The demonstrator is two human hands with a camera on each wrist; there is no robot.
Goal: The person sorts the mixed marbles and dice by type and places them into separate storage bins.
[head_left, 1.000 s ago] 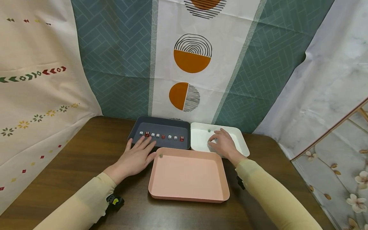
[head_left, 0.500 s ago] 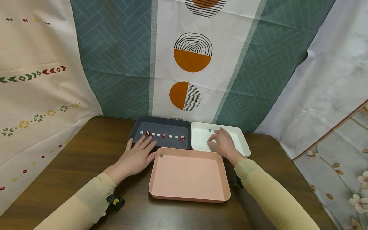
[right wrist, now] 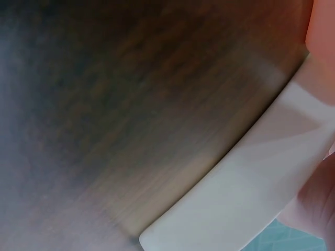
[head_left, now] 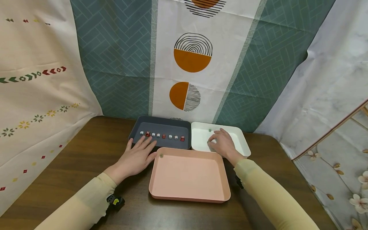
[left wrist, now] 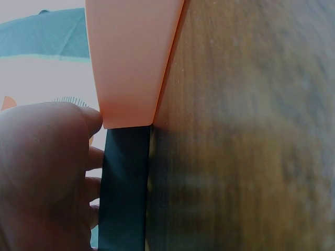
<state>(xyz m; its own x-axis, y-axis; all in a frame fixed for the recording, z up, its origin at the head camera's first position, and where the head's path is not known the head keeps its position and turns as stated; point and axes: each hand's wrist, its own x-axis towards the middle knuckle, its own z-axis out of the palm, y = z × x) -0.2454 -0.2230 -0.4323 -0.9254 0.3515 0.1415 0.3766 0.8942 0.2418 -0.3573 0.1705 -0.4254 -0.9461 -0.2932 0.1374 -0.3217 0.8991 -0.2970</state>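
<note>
My left hand [head_left: 135, 158] has its fingers spread over the front rim of the dark grey tray [head_left: 172, 123]. Its thumb lies at the back left corner of the pink tray [head_left: 189, 175]. A row of several white and red dice [head_left: 164, 136] runs across the dark tray, just beyond the fingertips. My right hand [head_left: 224, 143] reaches into the white tray [head_left: 240, 140], thumb and forefinger pinching a small pale greenish piece [head_left: 208, 141], mostly hidden by the fingers. Behind it lies a small green die [head_left: 210, 130]. Another small greenish die [head_left: 161, 156] sits in the pink tray's back left corner.
The three trays stand close together on a brown wooden table [head_left: 72, 159]. Patterned cloth [head_left: 120, 64] hangs along the back and both sides. In the right wrist view the white tray's outer wall [right wrist: 225, 193] rises beside the table top.
</note>
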